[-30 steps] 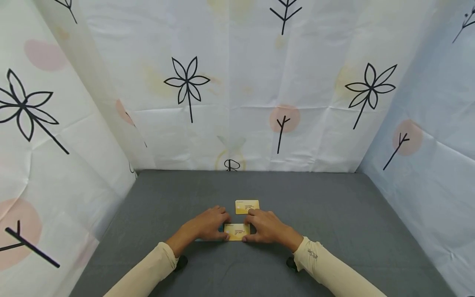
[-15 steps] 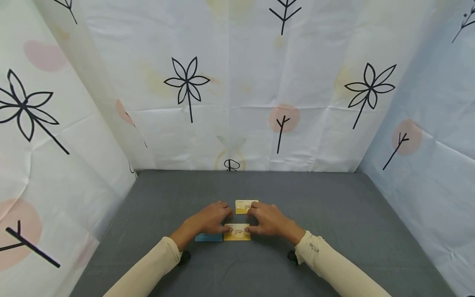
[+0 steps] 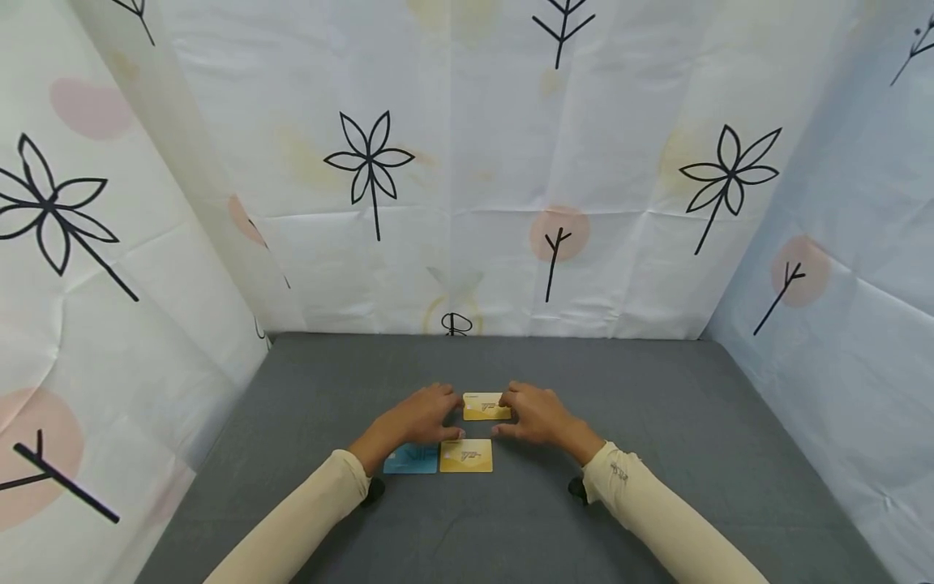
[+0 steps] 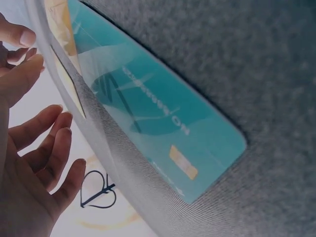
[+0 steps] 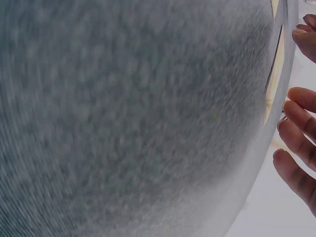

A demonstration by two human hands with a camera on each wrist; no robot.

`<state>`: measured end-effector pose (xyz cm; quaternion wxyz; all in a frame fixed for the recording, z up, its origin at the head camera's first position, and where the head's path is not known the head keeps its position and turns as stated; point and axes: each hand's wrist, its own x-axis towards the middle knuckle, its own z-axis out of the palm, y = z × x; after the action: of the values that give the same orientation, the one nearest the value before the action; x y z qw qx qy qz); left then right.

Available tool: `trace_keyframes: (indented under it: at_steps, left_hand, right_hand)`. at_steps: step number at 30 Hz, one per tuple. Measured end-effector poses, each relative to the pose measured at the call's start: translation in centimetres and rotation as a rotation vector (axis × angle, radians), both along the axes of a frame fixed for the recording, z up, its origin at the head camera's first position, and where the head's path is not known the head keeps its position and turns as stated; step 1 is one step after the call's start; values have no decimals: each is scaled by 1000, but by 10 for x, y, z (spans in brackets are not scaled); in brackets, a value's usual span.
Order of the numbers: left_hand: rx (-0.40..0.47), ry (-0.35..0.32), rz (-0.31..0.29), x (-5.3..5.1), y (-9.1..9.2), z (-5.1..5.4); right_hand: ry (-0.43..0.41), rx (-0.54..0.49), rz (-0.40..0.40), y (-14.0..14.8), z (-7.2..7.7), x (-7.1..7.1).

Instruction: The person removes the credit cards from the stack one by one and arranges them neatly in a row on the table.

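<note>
Grip on both sides is relaxed, with fingers and thumb spread and pinching nothing: your left hand [image 3: 426,416] is at the left end of the far yellow card [image 3: 480,405], and the fingertips of your right hand [image 3: 538,416] overlap its right end in the head view. Contact with that card cannot be confirmed on either side.

Landmark for all positions is the near yellow card [image 3: 467,457]. Your far yellow card lies flat beyond it and slightly to its right, a strip of grey surface [image 3: 598,381] separating the two. Your left thumb hangs near the landmark's far edge; your right thumb is just beyond its far right corner.

Change noted: a second ago you had both hands framing the landmark; they now frame the far yellow card instead. No card shows a clear shift, and the landmark is now fully uncovered. Finding, as a judgement: your work at the landmark appears finished for now, and attention has passed to the far yellow card.

Just left of the landmark you have the blue card [image 3: 410,462], flat, roughly in line with it; whether their edges touch cannot be told. Your left wrist view shows pale lettering on it, not legible. Well beyond the landmark stands the patterned cloth [image 3: 474,130].
</note>
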<state>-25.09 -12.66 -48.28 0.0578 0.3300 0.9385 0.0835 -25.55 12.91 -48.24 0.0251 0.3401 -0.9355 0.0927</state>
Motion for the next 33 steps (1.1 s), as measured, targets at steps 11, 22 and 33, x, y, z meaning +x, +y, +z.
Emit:
trace_keyframes:
  at_steps: [11, 22, 33]
  left_hand:
    - [28, -6, 34, -12, 9, 0]
    - [-27, 13, 45, -22, 14, -6]
    - [-83, -24, 64, -32, 22, -5]
  right_hand:
    - [-11, -41, -44, 6, 0, -12]
    - [-25, -6, -63, 2, -3, -19]
    - [-75, 10, -82, 0, -4, -24]
